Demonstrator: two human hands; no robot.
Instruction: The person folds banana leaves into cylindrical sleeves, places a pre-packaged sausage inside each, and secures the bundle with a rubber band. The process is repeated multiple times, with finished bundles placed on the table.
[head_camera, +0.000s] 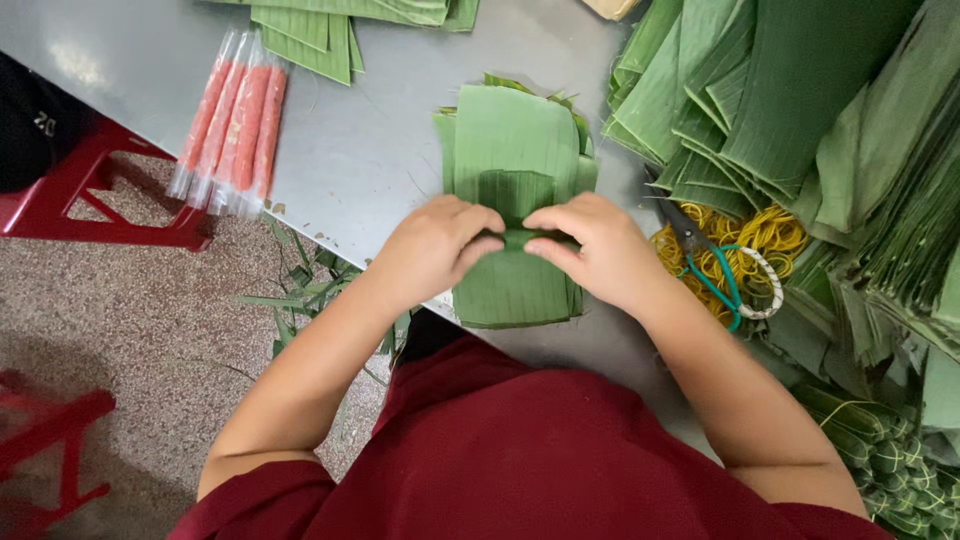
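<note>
A stack of cut green banana leaves (515, 135) lies on the grey metal table (370, 150) in front of me. On top of the stack, a small rolled leaf bundle (517, 238) is pinched between my two hands. My left hand (435, 245) grips its left end with fingers curled over it. My right hand (590, 245) holds the right end the same way. Most of the bundle is hidden under my fingers.
Several orange sausage sticks in clear wrap (232, 125) lie at the table's left edge. Scissors with teal handles (725, 275) rest on yellow rubber bands (765, 235) to the right. Big leaf piles (790, 100) fill the right side; finished wrapped bundles (890, 460) sit bottom right. A red stool (110, 200) stands left.
</note>
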